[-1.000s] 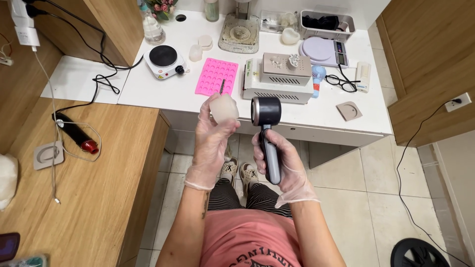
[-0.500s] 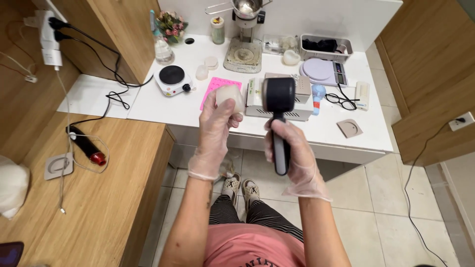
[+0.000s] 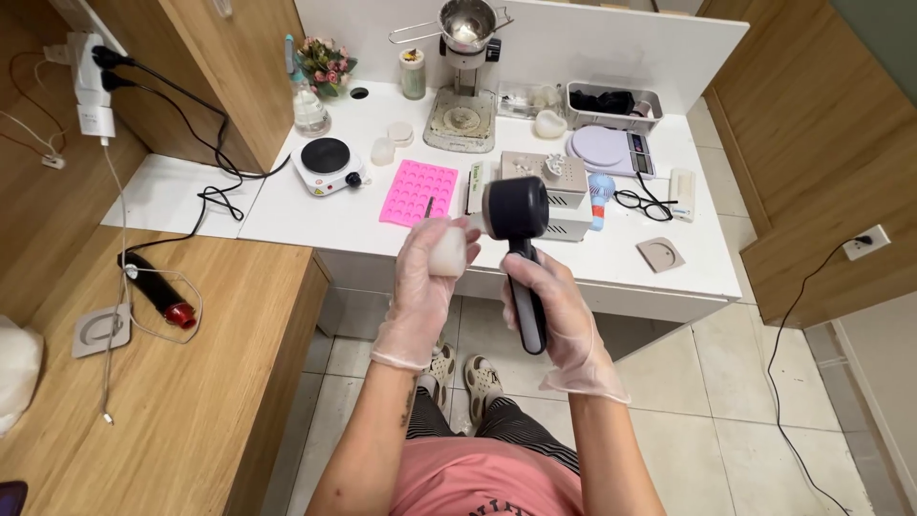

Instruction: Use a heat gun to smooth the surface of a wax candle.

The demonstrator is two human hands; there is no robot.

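— What's in the gloved hands, seen from above?

— The left hand [image 3: 427,277] has its fingers [image 3: 420,244] clenched around a small white candle-like cup [image 3: 447,250], a thin dark wick or stick rising from its top. The right hand [image 3: 549,306] grips the handle of a dark handheld heat gun [image 3: 517,239], its round head level with the cup and just beside it, nozzle turned toward it.

— And where is that, relative to the worktop?

— Both are held in the air at the front edge of the white worktop [image 3: 363,225]. Behind them lie a pink silicone mould [image 3: 418,191], a small black-topped hotplate [image 3: 328,164], a white box-shaped appliance [image 3: 554,191], a lilac kitchen scale [image 3: 607,151], black-rimmed glasses [image 3: 638,202] and a melting pot on a stand [image 3: 465,72]. A wooden bench [image 3: 172,373] sits lower on the left.
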